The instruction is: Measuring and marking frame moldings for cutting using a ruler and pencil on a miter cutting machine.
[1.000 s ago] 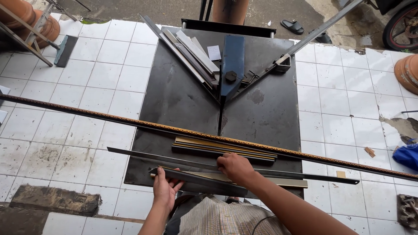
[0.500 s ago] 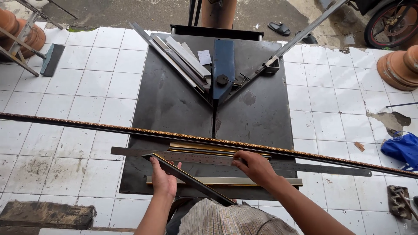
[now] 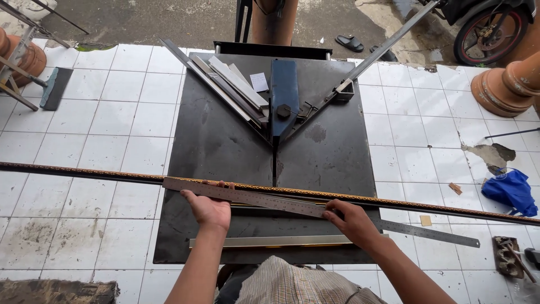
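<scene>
Both hands are laid on a long steel ruler (image 3: 315,207) that lies across the lower middle of the frame, on the near part of a dark metal table (image 3: 225,141). At the ruler's left portion the left hand (image 3: 209,207) is pressed flat, fingers spread over its far edge and touching the moulding behind it; no grasp is closed around anything. Further right, the right hand (image 3: 352,220) is set on the ruler with fingertips bent down onto it, holding it against the table rather than gripping it. Just behind the ruler and touching its far edge, a long dark moulding strip with a gilt patterned edge (image 3: 84,172) is stretched from the left border of the frame to the right border, overhanging the table on both sides. Near the table's front edge, below the hands, a pale metal strip (image 3: 270,241) is seen lying flat. At the upper middle of the table a blue-bodied mitre cutter (image 3: 284,98) is mounted, with two fences running out in a V and several light offcuts (image 3: 239,84) stacked along the left fence. White floor tiles (image 3: 101,112) are seen around the table, a blue cloth (image 3: 511,191) at the right and terracotta pots (image 3: 506,84) at the upper right.
</scene>
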